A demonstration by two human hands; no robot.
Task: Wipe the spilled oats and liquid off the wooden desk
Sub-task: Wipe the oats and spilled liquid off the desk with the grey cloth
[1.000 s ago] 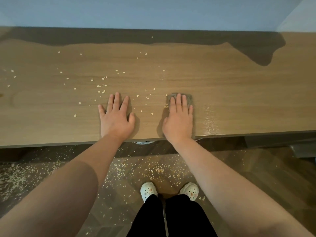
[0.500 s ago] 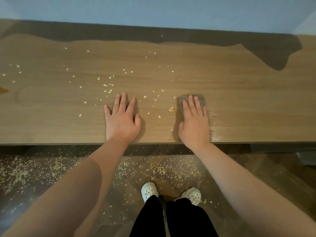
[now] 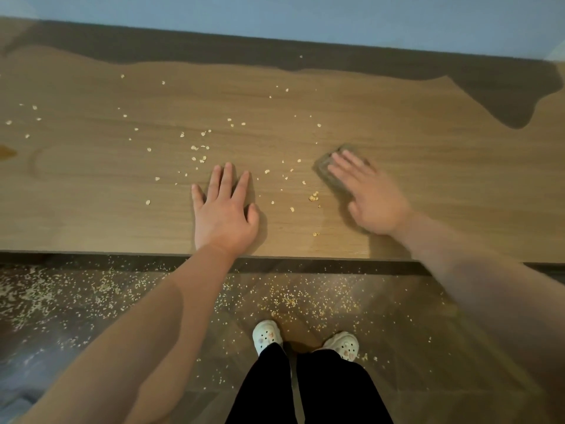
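Observation:
Loose oat flakes (image 3: 200, 148) lie scattered over the left and middle of the wooden desk (image 3: 428, 185). A small clump of oats (image 3: 313, 197) sits between my hands. My left hand (image 3: 224, 209) rests flat on the desk near its front edge, fingers straight and spread. My right hand (image 3: 371, 195), blurred, presses flat on a grey cloth (image 3: 325, 165) with straight fingers pointing up and left; most of the cloth is hidden under the palm. A small brown liquid stain (image 3: 7, 152) marks the desk at the far left.
The desk's back edge meets a blue wall (image 3: 275, 16), with a dark shadow band along it. Below the front edge, the dark wooden floor (image 3: 91, 301) is strewn with many oats. My feet in white clogs (image 3: 267, 335) stand there.
My right hand has slid the cloth to the right and turned so its fingers angle left. A small clump of oats lies uncovered where the cloth was. The left hand stays put.

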